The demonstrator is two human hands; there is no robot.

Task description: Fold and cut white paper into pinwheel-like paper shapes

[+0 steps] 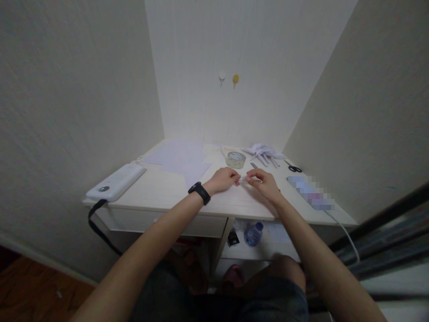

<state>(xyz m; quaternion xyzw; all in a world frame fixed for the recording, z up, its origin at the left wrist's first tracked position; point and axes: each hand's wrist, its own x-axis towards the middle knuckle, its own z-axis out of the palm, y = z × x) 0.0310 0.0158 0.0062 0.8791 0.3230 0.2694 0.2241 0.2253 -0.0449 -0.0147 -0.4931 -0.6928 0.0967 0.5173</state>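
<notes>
Small white strip (243, 179) pinched between both hands, just above the counter (167, 190) near its front edge.

I judge the strip could slip or crumple: it is tiny, held only by fingertips. Left hand (224, 180) and right hand (264, 183) meet at the middle, fingers closed on it, forearms angled inward, wrists low. Tape roll (235, 159) just behind; scissors (294, 168) well right.

I see both forearms extended forward, converging. Left hand (224, 180) and right hand (264, 182) nearly meet, fingers curled, fingertips pinched toward each other.
</notes>
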